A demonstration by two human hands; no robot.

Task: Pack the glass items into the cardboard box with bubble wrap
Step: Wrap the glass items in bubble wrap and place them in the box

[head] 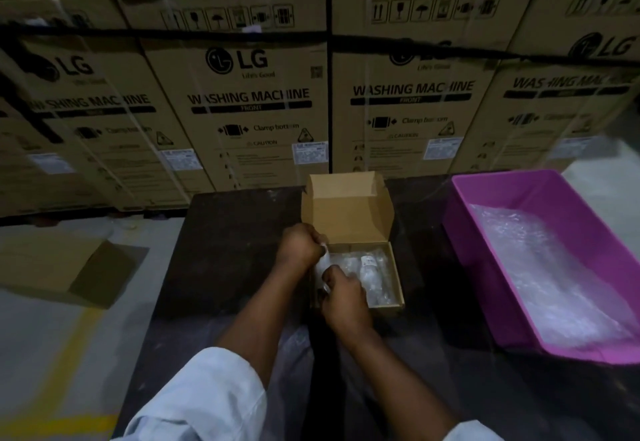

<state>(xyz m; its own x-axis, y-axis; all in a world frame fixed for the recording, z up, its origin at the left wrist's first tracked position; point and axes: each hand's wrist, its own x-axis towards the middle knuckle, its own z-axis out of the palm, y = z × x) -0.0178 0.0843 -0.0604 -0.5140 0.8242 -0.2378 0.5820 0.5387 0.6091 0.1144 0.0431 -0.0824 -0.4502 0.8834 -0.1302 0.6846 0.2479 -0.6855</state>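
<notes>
Hands: left (298, 245), right (343, 297) both grip wrapped glass item (321, 265); dark table (225, 250), stacked cartons (249, 94) behind.

— What does the person wear?

— A shirt of very pale blue, almost white. The left sleeve (207, 402) is wide and loose, with soft folds in the cloth.

— Does it cover the whole arm?

— No. It ends near the elbow with a rounded edge, and the forearm below it is bare. Of the right sleeve (471, 433) I see only a small corner at the bottom edge, in the same pale cloth.

— Anything on the hands?

— The left hand (299, 248) and the right hand (344, 300) are bare, without gloves. The light is dim, so small details I cannot tell.
</notes>
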